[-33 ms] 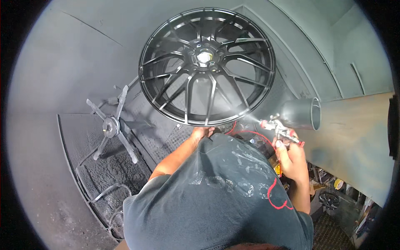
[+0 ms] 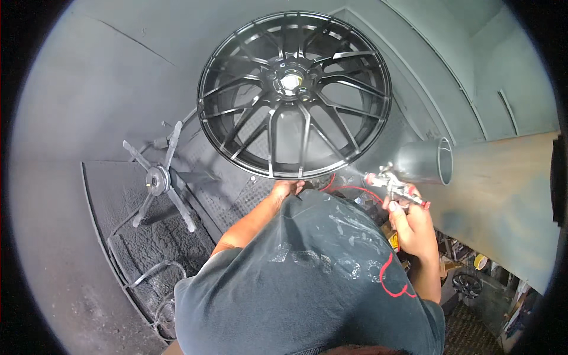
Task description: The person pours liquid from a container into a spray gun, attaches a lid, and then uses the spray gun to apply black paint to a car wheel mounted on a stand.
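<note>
A glossy black multi-spoke wheel rim (image 2: 290, 99) lies face up at the top centre, with a bright spot at its hub. My right hand (image 2: 414, 231) is wrapped round a metal spray gun (image 2: 393, 186) just off the rim's near right edge. A large grey cup (image 2: 421, 161) sits on the gun, tipped to the right. Pale mist leaves the nozzle toward the rim. Under the rim's near edge is my left hand (image 2: 287, 189), its fingers curled and partly covered by my shirt; what they hold is hidden.
A grey stand with several arms (image 2: 158, 180) stands at the left, beside a dark rough mat (image 2: 160, 254). A red hose (image 2: 361, 189) runs behind the gun. Grey walls (image 2: 118, 89) curve round the back. Another small black wheel (image 2: 467, 284) and clutter lie at the lower right.
The wheel rim has turned slightly counterclockwise, its near spokes shifting right. The spray gun and my right hand have moved a little left. My left hand has stayed in place.
</note>
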`<state>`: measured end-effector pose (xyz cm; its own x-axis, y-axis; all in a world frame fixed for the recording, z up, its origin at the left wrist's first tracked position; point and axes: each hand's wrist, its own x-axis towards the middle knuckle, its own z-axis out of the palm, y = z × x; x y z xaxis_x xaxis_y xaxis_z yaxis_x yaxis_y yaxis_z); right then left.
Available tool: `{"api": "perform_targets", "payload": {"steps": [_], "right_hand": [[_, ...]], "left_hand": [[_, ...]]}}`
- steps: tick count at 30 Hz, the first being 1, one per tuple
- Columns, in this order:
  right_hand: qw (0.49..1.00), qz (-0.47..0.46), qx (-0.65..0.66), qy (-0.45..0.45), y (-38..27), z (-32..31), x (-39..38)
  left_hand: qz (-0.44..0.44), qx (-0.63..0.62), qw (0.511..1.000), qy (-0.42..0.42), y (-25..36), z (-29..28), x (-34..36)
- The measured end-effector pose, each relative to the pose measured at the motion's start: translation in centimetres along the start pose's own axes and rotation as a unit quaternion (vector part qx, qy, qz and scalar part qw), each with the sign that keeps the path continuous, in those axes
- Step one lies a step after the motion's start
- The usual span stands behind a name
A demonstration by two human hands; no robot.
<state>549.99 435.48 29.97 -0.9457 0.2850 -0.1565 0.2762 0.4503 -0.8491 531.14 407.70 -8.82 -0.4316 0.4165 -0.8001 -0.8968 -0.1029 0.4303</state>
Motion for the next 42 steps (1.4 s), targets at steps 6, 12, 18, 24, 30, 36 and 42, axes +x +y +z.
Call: {"api": "perform_targets", "payload": {"steps": [6, 12, 18, 24, 30, 36, 42], "right_hand": [[0.997, -0.023, 0.024, -0.075, -3.4, 0.4, 2.7], [0.999, -0.032, 0.029, 0.014, -6.6, 0.4, 7.2], [0.998, -0.051, -0.007, 0.044, -8.4, -0.3, 12.9], [0.995, -0.075, -0.033, 0.061, -11.2, 0.7, 20.2], [0.99, -0.118, -0.074, 0.029, -13.9, 3.1, 26.5], [0.969, -0.125, -0.204, 0.068, -14.9, 5.7, 30.3], [0.946, -0.088, -0.302, 0.075, -15.6, 5.9, 31.3]], "left_hand": [[-0.045, -0.028, 0.999, 0.003, 0.7, -0.8, -0.4], [0.003, -0.007, 1.0, 0.009, 1.6, -3.0, -0.7], [0.072, 0.009, 0.987, 0.144, 7.6, -4.6, -2.9], [0.112, -0.027, 0.983, 0.142, 11.2, -9.0, -0.4], [0.111, -0.013, 0.985, 0.135, 12.9, -10.1, -0.3], [0.109, -0.019, 0.986, 0.128, 13.4, -10.5, 0.3], [0.115, -0.034, 0.985, 0.126, 14.2, -11.9, 1.7]]}}
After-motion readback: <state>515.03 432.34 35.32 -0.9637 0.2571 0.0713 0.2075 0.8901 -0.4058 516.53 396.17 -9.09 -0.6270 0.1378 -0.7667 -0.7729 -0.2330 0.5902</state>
